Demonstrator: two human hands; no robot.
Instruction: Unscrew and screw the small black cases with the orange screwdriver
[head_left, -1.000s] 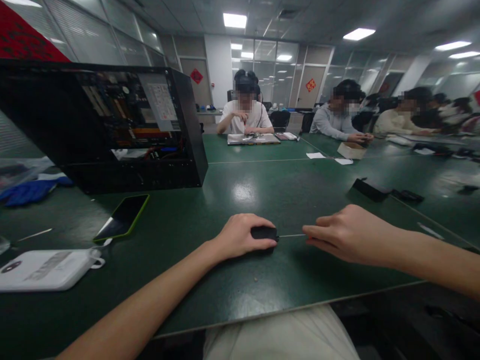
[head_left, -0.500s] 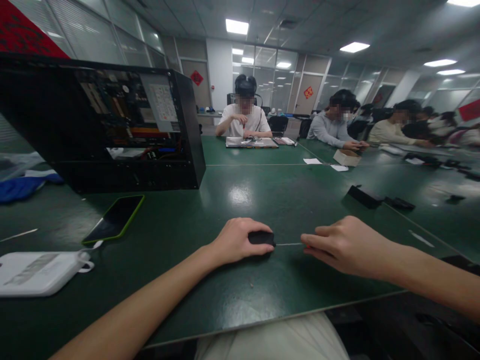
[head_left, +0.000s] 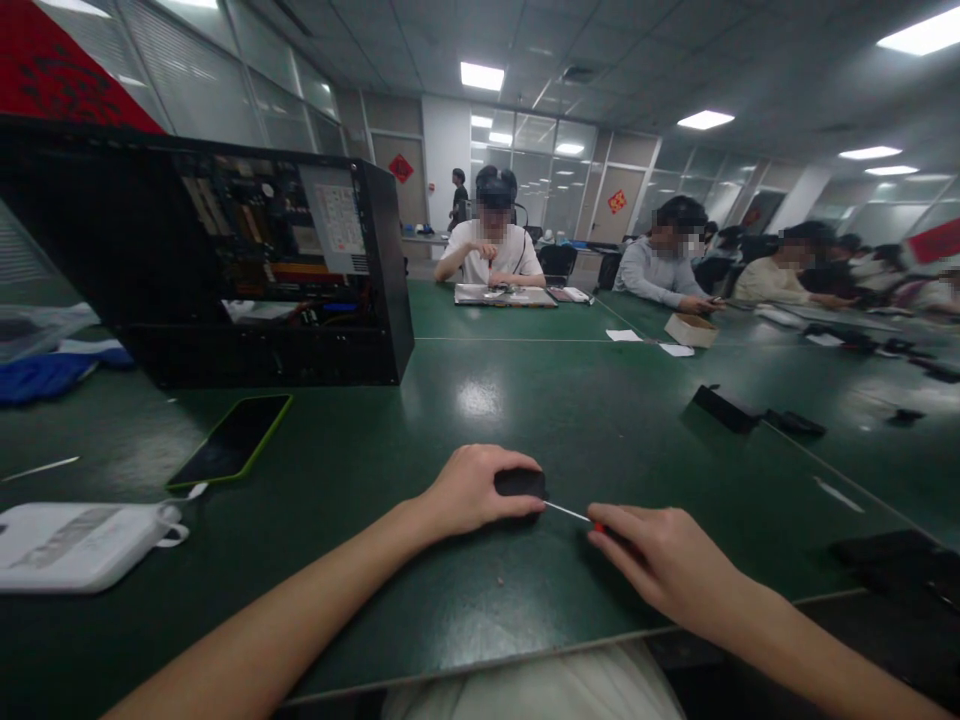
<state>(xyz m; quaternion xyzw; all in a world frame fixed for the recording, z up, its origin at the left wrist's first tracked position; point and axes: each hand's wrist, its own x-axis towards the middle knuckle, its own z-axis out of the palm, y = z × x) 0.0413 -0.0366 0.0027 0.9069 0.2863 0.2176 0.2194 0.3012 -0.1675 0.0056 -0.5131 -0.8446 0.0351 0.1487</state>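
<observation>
My left hand (head_left: 476, 488) is closed around a small black computer mouse (head_left: 519, 483) on the green tabletop, thumb on the near side and fingers on the far side. In my right hand (head_left: 660, 550) is a screwdriver (head_left: 566, 511), its red handle mostly covered by my fingers. The thin metal shaft points left, and its tip meets the right end of the mouse near my left thumb. Whether the tip is inside a gap there, I cannot tell.
An open black computer case (head_left: 390, 290) stands at the left. Before it lie a phone with a green edge (head_left: 232, 440) and a white power bank (head_left: 75, 545). Black parts (head_left: 724, 408) lie to the right. Across the table, a person (head_left: 491, 245) works over a flat panel (head_left: 506, 296).
My right hand has come nearer and slightly left, and the screwdriver now slants down to the right from the mouse. My left hand keeps its hold. The camera view has shifted slightly.
</observation>
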